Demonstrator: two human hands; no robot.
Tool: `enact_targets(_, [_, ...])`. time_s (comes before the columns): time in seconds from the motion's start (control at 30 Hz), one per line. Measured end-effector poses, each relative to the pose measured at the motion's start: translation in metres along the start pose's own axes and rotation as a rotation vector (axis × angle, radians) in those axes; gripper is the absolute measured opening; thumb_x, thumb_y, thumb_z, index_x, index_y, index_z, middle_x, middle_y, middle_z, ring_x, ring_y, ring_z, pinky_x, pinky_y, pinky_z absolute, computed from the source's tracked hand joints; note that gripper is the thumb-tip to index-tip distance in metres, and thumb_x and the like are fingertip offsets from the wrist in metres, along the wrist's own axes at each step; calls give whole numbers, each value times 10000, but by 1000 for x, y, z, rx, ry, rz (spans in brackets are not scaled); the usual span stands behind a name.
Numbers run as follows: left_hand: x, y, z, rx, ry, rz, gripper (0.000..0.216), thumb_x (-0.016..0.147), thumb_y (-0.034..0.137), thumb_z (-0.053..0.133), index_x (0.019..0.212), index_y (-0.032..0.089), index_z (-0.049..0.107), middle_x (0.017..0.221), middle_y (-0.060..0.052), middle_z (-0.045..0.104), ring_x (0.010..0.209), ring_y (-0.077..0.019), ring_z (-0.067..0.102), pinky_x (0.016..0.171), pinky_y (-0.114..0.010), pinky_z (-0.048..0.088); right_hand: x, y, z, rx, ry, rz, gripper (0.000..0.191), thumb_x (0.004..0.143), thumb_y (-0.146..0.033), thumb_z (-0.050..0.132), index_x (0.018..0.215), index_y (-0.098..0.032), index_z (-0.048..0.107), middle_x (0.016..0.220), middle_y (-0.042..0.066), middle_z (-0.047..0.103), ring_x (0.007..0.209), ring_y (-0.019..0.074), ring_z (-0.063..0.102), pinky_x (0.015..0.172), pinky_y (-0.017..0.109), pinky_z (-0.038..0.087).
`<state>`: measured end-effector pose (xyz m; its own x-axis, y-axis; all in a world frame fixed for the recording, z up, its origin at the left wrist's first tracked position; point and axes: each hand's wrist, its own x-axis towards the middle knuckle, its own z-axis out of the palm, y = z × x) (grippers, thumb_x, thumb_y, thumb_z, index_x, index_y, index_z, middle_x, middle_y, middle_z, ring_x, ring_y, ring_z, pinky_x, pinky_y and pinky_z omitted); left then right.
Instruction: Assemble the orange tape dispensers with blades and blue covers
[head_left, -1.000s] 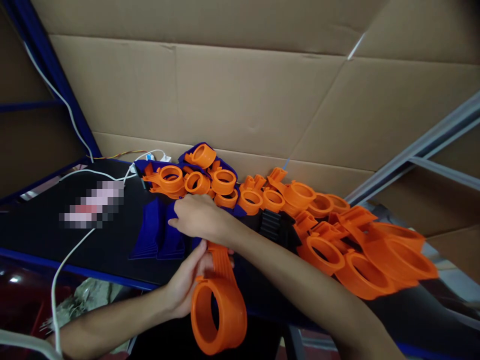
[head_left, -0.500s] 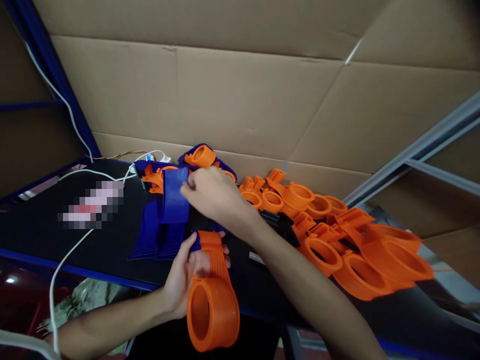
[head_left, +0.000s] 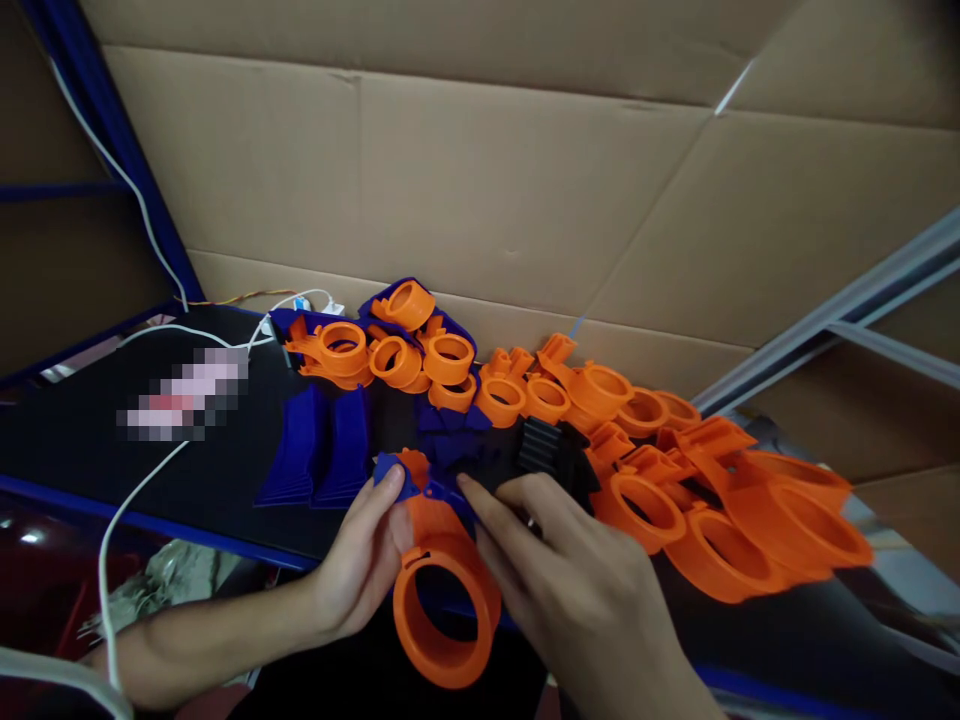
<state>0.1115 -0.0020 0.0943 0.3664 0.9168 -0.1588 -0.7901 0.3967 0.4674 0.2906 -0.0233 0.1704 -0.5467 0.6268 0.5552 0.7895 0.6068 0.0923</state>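
Note:
My left hand (head_left: 365,540) is closed around the handle end of an orange tape dispenser frame (head_left: 442,620). Its big ring hangs toward me. The left thumb presses a small blue plastic piece (head_left: 393,474) against that handle. My right hand (head_left: 570,560) is closed on a blue curved plate (head_left: 448,492), seen nearly edge-on and partly hidden by the fingers. This plate touches or lies close against the frame's handle; which one, I cannot tell. Behind the left hand stand two stacks of blue curved plates (head_left: 341,450).
More orange frames (head_left: 649,510) are heaped on the right, others (head_left: 341,350) along the back. Small blue pieces (head_left: 454,425) and black ribbed parts (head_left: 541,445) lie mid-table. A white cable (head_left: 124,520) crosses the left side. A cardboard wall (head_left: 487,180) rises behind the black table (head_left: 67,420).
My right hand has come back from the blue stacks toward me, bringing a blue curved plate to the orange frame. In my left hand the frame has turned, its ring facing me more.

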Motion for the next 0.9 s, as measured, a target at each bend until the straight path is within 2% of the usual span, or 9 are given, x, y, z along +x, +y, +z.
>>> enact_targets(0.2, [3,-7,-5,41,-6,82,274,941,308,629,1185,184,618,1108,-78,744,1104,-249,680,1019,-415,483,-3,-13,5,-124,-1,-65,303,967,-67,451,1145,-68,697,801,71,590,684,176,559,601,317,465])
enact_targets(0.47, [3,-13,-11,72,-29,125,238,924,274,652,1153,212,631,1117,-54,731,1056,-208,688,1057,-413,460,-8,-15,13,-243,-27,-109,414,921,16,358,1183,8,679,810,113,630,714,217,600,555,333,482])
enact_targets(0.57, [0,-18,-14,106,-29,112,289,892,234,684,1175,241,623,1119,-41,723,1069,-212,675,1069,-438,446,-10,-13,12,-213,-58,-146,416,924,15,354,1184,2,679,880,139,670,798,249,631,629,362,537])
enact_targets(0.63, [-2,-20,-16,137,-6,117,413,848,182,721,1232,281,606,1151,-25,712,1105,-210,654,1089,-438,424,-12,-11,9,-100,-73,-137,364,969,-61,397,1195,-42,681,943,138,688,880,264,642,729,389,568])
enact_targets(0.7, [-5,-20,-18,149,-10,116,521,828,189,732,1308,310,569,1224,-30,687,1185,-226,612,1116,-438,390,-14,-7,6,98,-111,-66,322,1001,-224,495,1254,-117,663,1083,127,688,980,259,642,820,384,573])
enact_targets(0.8, [-11,-16,-20,168,-102,100,590,829,292,727,1382,299,519,1295,-72,645,1260,-280,554,1118,-460,373,-18,-2,6,446,-152,167,385,977,-367,580,1344,-252,609,1248,77,640,1085,214,626,888,323,550])
enact_targets(0.83, [-13,-14,-21,194,-138,95,614,820,311,736,1391,293,510,1297,-83,636,1254,-292,552,1104,-460,382,-19,-1,9,550,-152,256,373,975,-363,585,1338,-280,611,1240,61,640,1081,199,627,892,307,539])
enact_targets(0.9, [-17,-9,-22,280,-216,101,677,781,313,771,1399,278,495,1238,-96,637,1174,-296,580,1031,-441,431,-22,0,17,732,-127,411,284,959,-360,610,1225,-288,677,1100,38,668,984,178,637,854,285,518])
